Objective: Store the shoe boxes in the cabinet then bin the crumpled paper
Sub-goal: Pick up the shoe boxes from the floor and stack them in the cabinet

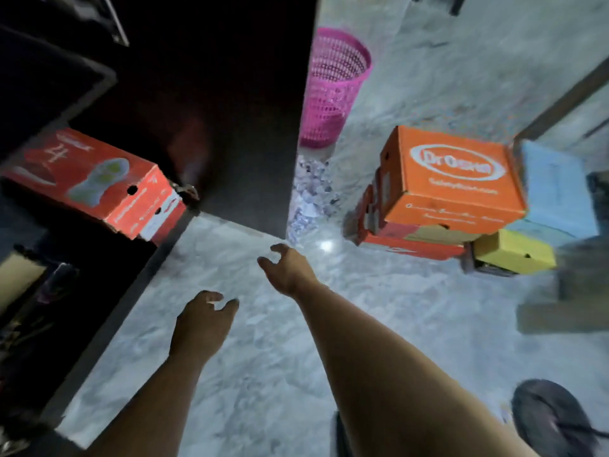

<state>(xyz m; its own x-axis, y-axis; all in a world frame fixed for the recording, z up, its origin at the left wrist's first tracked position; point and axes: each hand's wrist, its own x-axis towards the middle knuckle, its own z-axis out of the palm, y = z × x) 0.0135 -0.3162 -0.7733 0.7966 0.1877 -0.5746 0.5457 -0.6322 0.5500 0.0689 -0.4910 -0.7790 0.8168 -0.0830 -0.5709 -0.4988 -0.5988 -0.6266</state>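
- While both arms reach forward over the pale marbled floor [263, 357], neither hand holds anything.
- The left hand [201, 319] sits at lower centre of the frame, back of the hand up, fingers loosely curled with a gap between thumb and forefinger, nothing between them.
- The right hand [286, 268] is stretched further out, near the middle of the frame, its forearm running in from the lower right; its fingers hang relaxed and slightly hooked, apart from the thumb, touching nothing.
- A red shoe box [99, 183] lies on a low shelf of the dark cabinet [49, 94] at middle left of the frame, one corner jutting past the shelf edge.
- The cabinet's dark door [247, 110] stands open in the upper centre of the frame.
- A stack of shoe boxes stands on the floor at middle right: an orange box [451, 179] on top, a red-orange box [412, 247] under it, a yellow box [517, 252] beside that one, and light blue boxes [553, 189] at the right.
- Crumpled paper [313, 196] lies heaped on the floor between the door's edge and the stack, beyond the right hand.
- A pink mesh bin [333, 87] stands upright just behind the paper, in the upper centre.
- A dark sandal [553, 420] shows at the lower right corner, blurred.
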